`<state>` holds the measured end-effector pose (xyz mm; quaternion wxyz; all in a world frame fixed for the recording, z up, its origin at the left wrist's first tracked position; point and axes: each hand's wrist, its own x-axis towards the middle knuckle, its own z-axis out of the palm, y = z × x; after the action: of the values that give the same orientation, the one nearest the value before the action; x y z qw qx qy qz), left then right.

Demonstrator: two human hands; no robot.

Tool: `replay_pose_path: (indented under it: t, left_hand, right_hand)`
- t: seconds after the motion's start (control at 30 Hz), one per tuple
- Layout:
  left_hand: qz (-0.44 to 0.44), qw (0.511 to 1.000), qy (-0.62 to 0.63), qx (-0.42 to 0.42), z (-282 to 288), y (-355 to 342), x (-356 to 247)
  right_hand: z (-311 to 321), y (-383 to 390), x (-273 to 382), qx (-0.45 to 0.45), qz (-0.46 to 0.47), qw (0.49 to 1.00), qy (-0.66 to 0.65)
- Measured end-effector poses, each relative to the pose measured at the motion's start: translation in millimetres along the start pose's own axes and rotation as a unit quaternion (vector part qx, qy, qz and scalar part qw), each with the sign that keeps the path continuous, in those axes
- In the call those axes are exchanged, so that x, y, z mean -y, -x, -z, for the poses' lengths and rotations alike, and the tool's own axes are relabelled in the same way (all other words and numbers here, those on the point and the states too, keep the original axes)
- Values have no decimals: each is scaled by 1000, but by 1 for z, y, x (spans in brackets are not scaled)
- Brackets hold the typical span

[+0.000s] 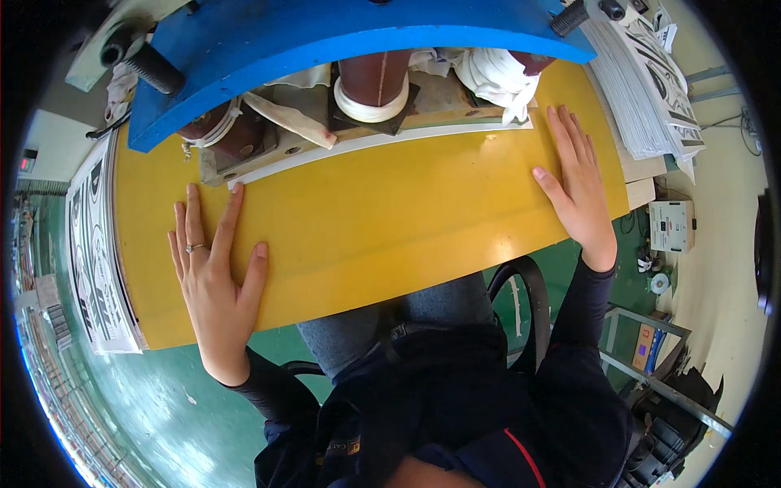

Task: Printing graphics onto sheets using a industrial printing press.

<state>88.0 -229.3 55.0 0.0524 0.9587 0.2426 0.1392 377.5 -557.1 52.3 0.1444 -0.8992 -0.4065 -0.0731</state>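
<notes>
My left hand (218,281) rests on the yellow tabletop (390,228) with its fingers spread; a ring sits on one finger. Its index fingertip touches or nearly touches the left end of a white sheet (407,136), whose front edge sticks out from beneath a metal base plate (285,150). Flat on the table at the right lies my right hand (579,183), thumb apart from the fingers, just beyond the sheet's right end. Neither hand holds anything. Most of the sheet is hidden under the plate.
Over the base hangs a blue machine plate (366,31) with large bolts (154,69). Brown cylinders (374,77) wrapped with white cloth (495,77) stand between. Printed sheets are stacked at the right (630,89) and left (99,260). A chair arm (533,301) is beside me.
</notes>
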Motion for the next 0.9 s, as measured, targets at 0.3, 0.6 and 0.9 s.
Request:
replay_pose_path:
  t: [0.3,0.6,0.9]
  left_hand:
    - [3,1000,2,-16,-2,-2,-2]
    - [19,997,31,-69,2,12,-7]
    - [-64,881,451,132,97,58,-52]
  right_hand:
    - [-3,0,-5,-9,19,1000,17]
    - [-3,9,-10,4,32,999,5]
    - [-5,18,-21,-4,4,1000,-23]
